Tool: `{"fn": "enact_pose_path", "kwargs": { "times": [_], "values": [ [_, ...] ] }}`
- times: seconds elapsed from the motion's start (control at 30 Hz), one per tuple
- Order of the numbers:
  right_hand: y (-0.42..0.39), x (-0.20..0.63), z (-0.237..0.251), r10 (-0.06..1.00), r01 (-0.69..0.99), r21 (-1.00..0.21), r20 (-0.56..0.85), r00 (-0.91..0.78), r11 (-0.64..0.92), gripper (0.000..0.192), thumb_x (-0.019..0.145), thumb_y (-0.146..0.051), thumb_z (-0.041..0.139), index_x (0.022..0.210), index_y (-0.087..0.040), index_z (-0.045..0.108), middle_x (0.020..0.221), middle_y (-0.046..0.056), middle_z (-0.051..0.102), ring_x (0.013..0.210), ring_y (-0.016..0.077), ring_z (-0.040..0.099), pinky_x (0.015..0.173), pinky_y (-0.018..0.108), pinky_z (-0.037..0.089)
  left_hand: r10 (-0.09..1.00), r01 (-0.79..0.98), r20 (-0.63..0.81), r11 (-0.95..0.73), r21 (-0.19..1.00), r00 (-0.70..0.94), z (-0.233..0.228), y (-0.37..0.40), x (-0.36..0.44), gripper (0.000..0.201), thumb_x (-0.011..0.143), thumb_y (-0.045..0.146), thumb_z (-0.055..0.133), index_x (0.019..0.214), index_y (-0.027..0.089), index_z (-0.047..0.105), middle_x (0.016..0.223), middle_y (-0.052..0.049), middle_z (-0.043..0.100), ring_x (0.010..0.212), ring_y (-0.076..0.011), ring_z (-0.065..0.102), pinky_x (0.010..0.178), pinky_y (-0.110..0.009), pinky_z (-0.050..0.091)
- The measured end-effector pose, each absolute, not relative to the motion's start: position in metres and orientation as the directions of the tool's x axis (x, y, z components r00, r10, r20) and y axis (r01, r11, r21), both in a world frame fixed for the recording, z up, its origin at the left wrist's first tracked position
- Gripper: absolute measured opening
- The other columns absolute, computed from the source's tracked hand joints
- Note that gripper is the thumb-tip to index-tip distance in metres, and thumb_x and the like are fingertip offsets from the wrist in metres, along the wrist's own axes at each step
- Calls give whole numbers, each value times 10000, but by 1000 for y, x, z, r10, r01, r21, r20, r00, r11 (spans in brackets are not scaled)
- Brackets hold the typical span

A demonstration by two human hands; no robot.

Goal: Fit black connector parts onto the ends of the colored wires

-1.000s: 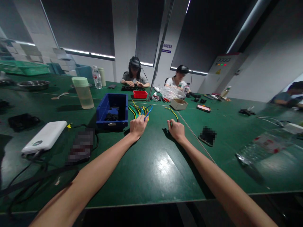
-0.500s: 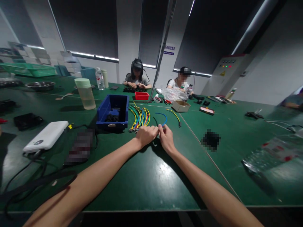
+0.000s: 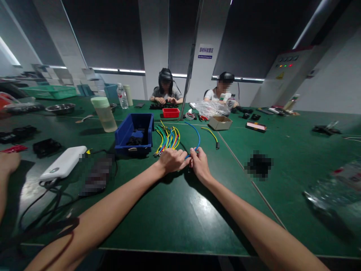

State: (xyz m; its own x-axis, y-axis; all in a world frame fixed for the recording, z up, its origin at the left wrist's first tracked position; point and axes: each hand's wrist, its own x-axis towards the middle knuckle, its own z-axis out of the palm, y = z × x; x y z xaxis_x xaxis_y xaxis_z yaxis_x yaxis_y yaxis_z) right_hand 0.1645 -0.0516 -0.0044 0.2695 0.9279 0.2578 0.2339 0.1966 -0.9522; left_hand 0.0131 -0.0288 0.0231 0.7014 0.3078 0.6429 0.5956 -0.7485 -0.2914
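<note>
A thin blue wire (image 3: 197,134) arcs up and away over the table from between my hands. My right hand (image 3: 200,163) pinches it close to its near end, thumb and fingers pressed together. My left hand (image 3: 172,161) is closed at the same end, its fingertips almost touching the right ones; a short blue stretch shows between them. Whatever sits at the wire's tip is covered by my fingers. Just beyond my left hand lies a bundle of yellow, green, blue and red wires (image 3: 168,138). A single yellow-green wire (image 3: 210,132) with a dark end rests farther right.
A blue bin (image 3: 120,137) with black parts stands left of the bundle. Around it are a green-lidded bottle (image 3: 105,116), a white power bank (image 3: 63,163) with cables and a small cardboard box (image 3: 220,123). Another person's hand (image 3: 8,162) shows at the left edge. Two people sit opposite.
The view has swung slightly left, bringing another person's hand in at the left edge. More of the blue wire now shows between my hands, which stay close together.
</note>
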Motion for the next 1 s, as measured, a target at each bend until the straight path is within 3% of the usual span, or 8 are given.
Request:
{"fn": "enact_pose_path", "kwargs": {
  "times": [0.13, 0.27, 0.33, 0.47, 0.67, 0.83, 1.0],
  "values": [
    [-50, 167, -3, 939, 92, -972, 235, 251, 218, 291, 851, -523, 438, 832, -236, 398, 481, -74, 517, 383, 126, 513, 382, 217, 386, 365, 733, 773, -655, -184, 520, 56, -16, -26, 330, 856, 397, 430, 735, 155, 619, 621, -49, 620, 555, -154, 567, 532, -259, 344],
    [-48, 168, -4, 942, 67, -977, 214, 260, 203, 309, 842, -536, 437, 858, -233, 375, 520, -69, 552, 403, 133, 567, 378, 215, 427, 608, 983, 791, -174, 54, 65, 86, 23, -78, 375, 890, 333, 336, 824, 127, 642, 752, -117, 666, 694, -221, 625, 610, -287, 397],
    [-47, 167, -5, 943, 86, -975, 221, 251, 206, 319, 843, -543, 430, 871, -231, 370, 549, -57, 579, 428, 144, 599, 380, 220, 444, 745, 998, 667, -23, 50, -17, 87, 44, -99, 393, 881, 364, 344, 917, 125, 655, 835, -151, 678, 768, -275, 640, 647, -323, 431],
    [-49, 165, -3, 944, 101, -971, 236, 231, 218, 318, 850, -543, 419, 886, -234, 355, 593, -33, 628, 483, 169, 645, 392, 230, 461, 967, 1000, 255, 1, -8, 1, 68, 71, -122, 397, 796, 407, 498, 994, 107, 666, 968, -212, 665, 898, -343, 635, 715, -366, 475],
    [-52, 165, -1, 947, 180, -957, 262, 186, 229, 246, 894, -488, 380, 890, -245, 338, 571, -23, 645, 505, 186, 654, 414, 245, 465, 995, 999, 93, -46, 20, 44, 51, 86, -130, 342, 733, 361, 585, 991, 159, 683, 1006, -182, 672, 932, -332, 636, 741, -346, 490],
    [-49, 165, -3, 951, 210, -955, 248, 186, 208, 237, 894, -477, 384, 882, -247, 327, 573, -24, 646, 499, 184, 651, 418, 249, 469, 990, 995, 109, -98, 27, 94, 52, 88, -132, 281, 719, 236, 556, 951, 171, 702, 971, -152, 690, 922, -301, 640, 771, -319, 481],
    [-46, 165, -5, 948, 214, -958, 237, 213, 191, 245, 887, -481, 394, 883, -246, 322, 583, -24, 645, 507, 183, 656, 408, 240, 465, 985, 993, 131, -103, -51, 109, 55, 82, -129, 354, 735, 174, 499, 1045, 156, 670, 1017, -177, 667, 936, -312, 628, 769, -348, 483]
  ]
}}
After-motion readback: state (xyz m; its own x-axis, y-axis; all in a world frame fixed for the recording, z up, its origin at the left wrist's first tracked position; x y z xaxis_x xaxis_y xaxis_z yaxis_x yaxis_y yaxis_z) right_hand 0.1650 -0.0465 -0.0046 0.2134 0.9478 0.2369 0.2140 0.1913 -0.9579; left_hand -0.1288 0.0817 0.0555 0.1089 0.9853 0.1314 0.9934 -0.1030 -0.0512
